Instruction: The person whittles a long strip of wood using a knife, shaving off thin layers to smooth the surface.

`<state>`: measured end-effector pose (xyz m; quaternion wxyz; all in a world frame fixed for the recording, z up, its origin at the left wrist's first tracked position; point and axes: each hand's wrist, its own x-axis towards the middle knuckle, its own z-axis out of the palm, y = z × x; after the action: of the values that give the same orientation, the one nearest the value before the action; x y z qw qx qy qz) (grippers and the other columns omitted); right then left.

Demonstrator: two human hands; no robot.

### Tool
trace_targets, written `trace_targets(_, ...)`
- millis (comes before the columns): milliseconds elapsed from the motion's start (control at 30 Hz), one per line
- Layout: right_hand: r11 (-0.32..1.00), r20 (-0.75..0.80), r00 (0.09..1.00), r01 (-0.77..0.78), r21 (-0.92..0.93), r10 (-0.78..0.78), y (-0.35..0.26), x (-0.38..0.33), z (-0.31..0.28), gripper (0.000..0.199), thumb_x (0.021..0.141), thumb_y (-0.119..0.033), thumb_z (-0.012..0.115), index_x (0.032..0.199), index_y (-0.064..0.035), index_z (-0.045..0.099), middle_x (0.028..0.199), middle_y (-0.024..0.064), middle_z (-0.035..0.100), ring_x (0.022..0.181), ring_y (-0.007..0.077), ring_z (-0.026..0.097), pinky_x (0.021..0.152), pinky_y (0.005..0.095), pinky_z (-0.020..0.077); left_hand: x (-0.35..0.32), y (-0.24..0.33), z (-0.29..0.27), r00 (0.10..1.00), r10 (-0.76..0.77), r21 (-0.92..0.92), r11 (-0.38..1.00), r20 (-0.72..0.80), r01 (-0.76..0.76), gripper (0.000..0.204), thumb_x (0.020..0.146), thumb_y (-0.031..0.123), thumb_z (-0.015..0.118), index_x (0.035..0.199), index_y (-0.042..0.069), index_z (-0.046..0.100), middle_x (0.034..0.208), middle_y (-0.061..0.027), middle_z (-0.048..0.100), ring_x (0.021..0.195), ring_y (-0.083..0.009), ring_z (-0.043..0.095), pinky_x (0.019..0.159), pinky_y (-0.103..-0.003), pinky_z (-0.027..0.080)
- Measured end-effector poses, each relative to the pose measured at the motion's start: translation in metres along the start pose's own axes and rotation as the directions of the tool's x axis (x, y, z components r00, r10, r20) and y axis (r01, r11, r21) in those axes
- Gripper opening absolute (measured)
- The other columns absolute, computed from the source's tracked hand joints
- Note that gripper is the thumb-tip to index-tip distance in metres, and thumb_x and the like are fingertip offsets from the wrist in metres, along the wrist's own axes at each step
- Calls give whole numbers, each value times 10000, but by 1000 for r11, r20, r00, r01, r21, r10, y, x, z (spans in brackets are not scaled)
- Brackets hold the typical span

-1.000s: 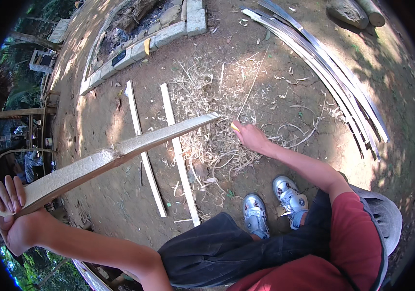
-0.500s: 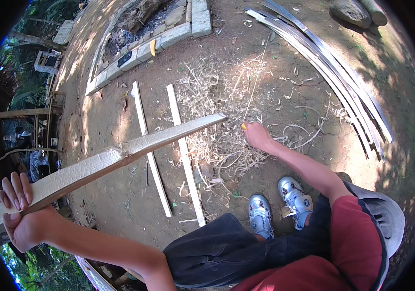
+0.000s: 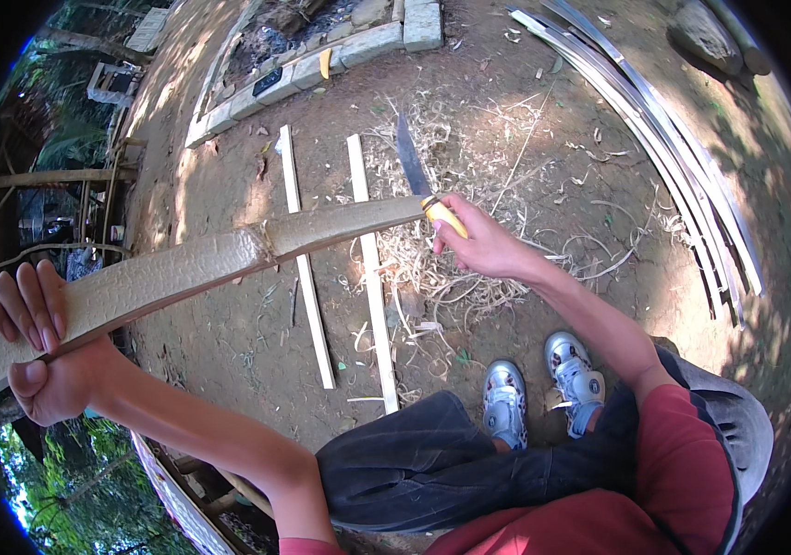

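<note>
A long split bamboo strip with a node ridge near its middle runs from the left edge toward the centre, raised above the ground. My left hand is wrapped around its near left end. In my right hand is a knife with a yellow handle and a dark blade that points away from me. The knife's handle and blade base overlap the strip's far tip; whether they touch, I cannot tell. Two pale strips, a left one and a right one, lie on the dirt below.
Curly shavings are heaped on the ground ahead of my shoes. A bundle of long strips lies at the right. A block border with a dark phone-like object on it is at the back, and a rounded stone at the far right.
My right hand has turned and come to the strip's far tip, bringing the knife's blade into sight. The strip's far end has risen slightly in view. My left hand keeps its grip.
</note>
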<state>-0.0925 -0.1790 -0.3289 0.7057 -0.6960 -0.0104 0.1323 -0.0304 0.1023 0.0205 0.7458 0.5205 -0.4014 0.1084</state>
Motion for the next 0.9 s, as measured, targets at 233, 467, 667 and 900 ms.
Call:
trace_targets(233,941,-118,986,75,-329,-120,-34,-13,12,294,998,-206,476,1199,9,470,835,187,642,710,293,650,669,445,496,5,4,-3,999,-8,1,1000,-45,8,346,371,103,427,692,111,298,591,-55,311,479,-160,283,450,-249,302)
trace_targets(467,899,-100,980,118,-421,-175,-38,-19,21,313,980,-151,489,1200,70,460,752,188,633,664,312,651,612,448,503,5,14,-4,968,1,27,1000,-249,6,384,356,118,411,717,107,281,659,-99,293,559,-210,290,509,-325,297)
trace_targets(667,752,-59,971,139,-645,-230,-44,-26,27,311,950,-99,513,1171,117,474,610,114,582,566,298,622,549,427,510,13,42,-64,987,-108,-136,983,116,123,447,428,128,469,828,-21,334,775,-253,350,979,-561,492,1098,-716,265)
trace_targets(900,691,-33,957,183,-699,-287,-52,-34,25,426,762,112,462,1169,238,470,596,139,588,532,273,621,444,377,505,14,42,-67,984,-138,-211,965,109,159,493,470,110,475,896,-100,342,877,-324,351,1217,-670,333,1141,-739,131)
